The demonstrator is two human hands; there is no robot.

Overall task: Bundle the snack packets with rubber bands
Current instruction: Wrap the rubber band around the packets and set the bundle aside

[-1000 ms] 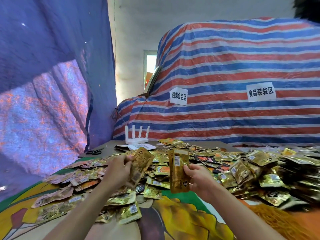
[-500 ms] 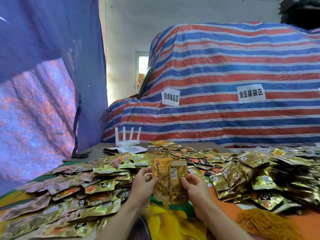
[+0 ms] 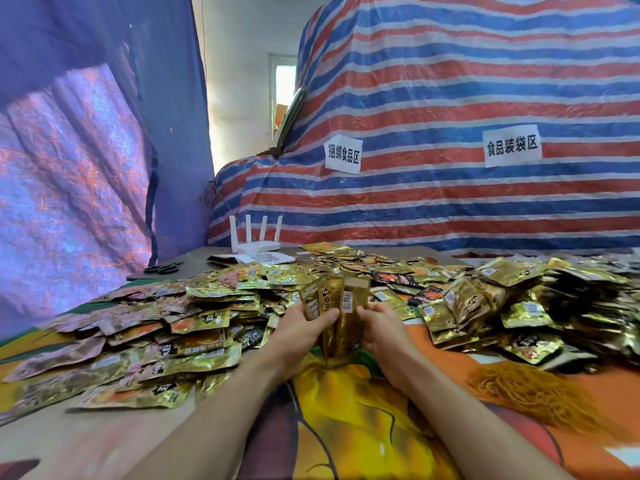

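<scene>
Head view: left hand (image 3: 298,329) and right hand (image 3: 382,329), grip clamped on upright gold foil snack packets (image 3: 341,303); likely light, slippery, so pinch their sides.

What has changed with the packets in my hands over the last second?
The gold foil snack packets, held apart a second ago, some in the left hand and some in the right hand, have come together. Both hands now grip them as one upright stack. Nothing was let go. The loose heap of gold packets, the pile of orange rubber bands and the white router stayed put.
</scene>
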